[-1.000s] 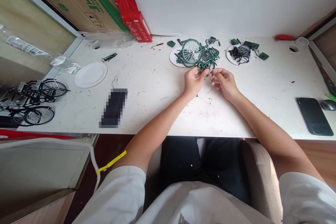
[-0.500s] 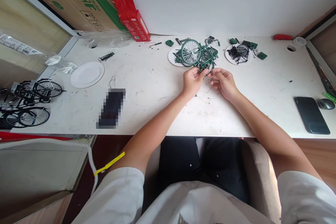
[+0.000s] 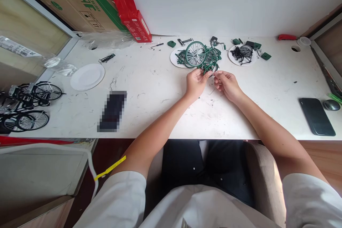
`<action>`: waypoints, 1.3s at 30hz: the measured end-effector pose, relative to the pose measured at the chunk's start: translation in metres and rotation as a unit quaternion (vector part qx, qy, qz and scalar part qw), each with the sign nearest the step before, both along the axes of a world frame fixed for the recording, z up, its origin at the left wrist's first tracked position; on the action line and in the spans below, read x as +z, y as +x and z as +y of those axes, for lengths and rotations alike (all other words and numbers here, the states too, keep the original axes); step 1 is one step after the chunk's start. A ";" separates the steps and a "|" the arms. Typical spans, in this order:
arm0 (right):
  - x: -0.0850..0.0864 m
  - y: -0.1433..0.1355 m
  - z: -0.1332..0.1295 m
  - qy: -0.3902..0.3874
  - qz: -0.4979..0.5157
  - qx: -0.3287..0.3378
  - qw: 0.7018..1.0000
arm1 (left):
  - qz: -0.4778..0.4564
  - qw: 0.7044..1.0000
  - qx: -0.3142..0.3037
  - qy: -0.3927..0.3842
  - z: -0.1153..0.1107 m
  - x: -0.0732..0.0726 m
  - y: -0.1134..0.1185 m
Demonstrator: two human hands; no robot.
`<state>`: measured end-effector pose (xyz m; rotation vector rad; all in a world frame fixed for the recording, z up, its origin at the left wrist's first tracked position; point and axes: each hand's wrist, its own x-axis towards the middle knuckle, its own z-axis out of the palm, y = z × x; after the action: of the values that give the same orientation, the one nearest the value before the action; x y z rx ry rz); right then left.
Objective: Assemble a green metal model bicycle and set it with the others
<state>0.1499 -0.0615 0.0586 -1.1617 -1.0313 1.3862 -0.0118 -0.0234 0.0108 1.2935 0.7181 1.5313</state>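
Note:
A green model bicycle (image 3: 196,55) with a large spoked wheel is held tilted above the table, its handlebar toward the far right. My left hand (image 3: 196,80) is closed on the near end of it, thumb and fingers pinching the frame. Close beside, my right hand (image 3: 226,82) has thumb and forefinger pinched together at the bicycle's near edge; what lies between the fingertips is too small to make out. Behind the bicycle, a white plate (image 3: 174,60) bears more green bicycle parts, partly hidden.
To the right, a second white plate (image 3: 240,63) carries black bicycle parts. White plates (image 3: 87,77) lie at left, near black model bicycles (image 3: 33,120). A red box (image 3: 140,28) stands at the back. A black phone (image 3: 317,117) rests at right.
The bicycle's handlebar and wheel have turned slightly. My right fingertips have drawn closer together beside the bicycle. My left hand keeps its hold.

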 end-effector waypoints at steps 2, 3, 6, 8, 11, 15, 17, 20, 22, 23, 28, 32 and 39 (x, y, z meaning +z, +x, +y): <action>0.001 0.000 -0.001 0.000 0.000 0.006 1.000 | -0.006 1.000 -0.004 0.001 0.001 -0.002 0.000; 0.002 -0.001 -0.001 0.002 -0.002 0.007 1.000 | -0.008 1.000 -0.005 0.001 0.002 -0.003 0.000; 0.002 -0.001 -0.002 0.012 -0.005 0.011 1.000 | -0.002 1.000 0.000 0.001 0.004 -0.007 0.000; 0.002 -0.002 -0.002 0.017 -0.004 0.013 1.000 | 0.004 1.000 0.003 0.001 0.005 -0.009 0.000; 0.002 -0.002 -0.002 0.014 0.001 0.014 1.000 | 0.010 1.000 0.004 0.001 0.005 -0.009 0.000; 0.002 -0.002 -0.002 0.017 -0.006 0.009 1.000 | 0.016 1.000 0.001 -0.003 0.003 -0.007 -0.001; 0.002 -0.002 -0.002 0.023 -0.018 0.006 1.000 | 0.018 1.000 -0.003 -0.008 0.003 -0.004 -0.001; 0.002 0.000 -0.002 0.023 -0.031 0.003 0.999 | 0.019 1.000 -0.007 -0.019 0.001 0.000 -0.001; 0.002 0.001 -0.001 0.023 -0.037 -0.001 0.999 | 0.018 0.999 -0.008 -0.026 0.001 0.002 -0.001; 0.002 0.002 -0.001 0.023 -0.040 -0.003 0.999 | 0.018 0.999 -0.008 -0.028 0.000 0.003 -0.001; -0.001 0.004 0.000 0.033 -0.048 -0.011 0.998 | 0.017 0.999 -0.023 -0.032 0.001 0.002 -0.001; -0.002 0.004 0.000 0.038 -0.043 -0.019 0.998 | 0.016 0.998 -0.038 -0.041 0.002 -0.003 -0.001; -0.001 0.006 0.002 0.040 -0.057 -0.018 0.997 | 0.027 0.998 -0.032 -0.045 0.005 -0.008 -0.001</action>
<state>0.1564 -0.0596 0.0579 -1.2062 -1.1312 1.2511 -0.0123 -0.0182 0.0028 1.2822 0.7636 1.4009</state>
